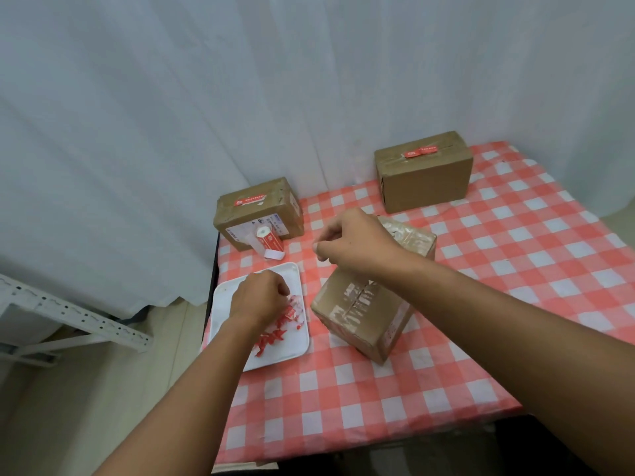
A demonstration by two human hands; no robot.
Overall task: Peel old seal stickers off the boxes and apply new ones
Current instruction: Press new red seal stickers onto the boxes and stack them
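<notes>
While the head camera looks down on a table (pixel 481 304) covered in a red-and-white checked cloth, the person's left hand (pixel 257 298) hangs over a white tray (pixel 223 293) at the table's left edge. Its fingers are curled downward, fingertips right at the heap of torn red sticker scraps (pixel 281 324) lying in the tray; whether they actually pinch a scrap cannot be told, since the knuckles hide the tips.

The right hand (pixel 354 240) is raised above the table between the tray and the nearest box (pixel 371 304). Its thumb and forefinger are pinched together at the left end of the hand, and a tiny pale speck shows at that pinch, too small to name. The nearest box stands tilted just beside the tray, under the right forearm; clear tape runs along its top seam and no red sticker shows on it.

A second box (pixel 257 211) sits at the back left corner against the white curtain (pixel 171 97), with a red seal sticker (pixel 250 199) on its top. A roll of red stickers (pixel 269 242) lies just in front of it, its white backing strip trailing toward the tray. A third box (pixel 424 170) stands well apart at the back right, a red seal sticker (pixel 421 151) across its top seam.

A white metal frame (pixel 68 314) shows low on the left, off the table.
</notes>
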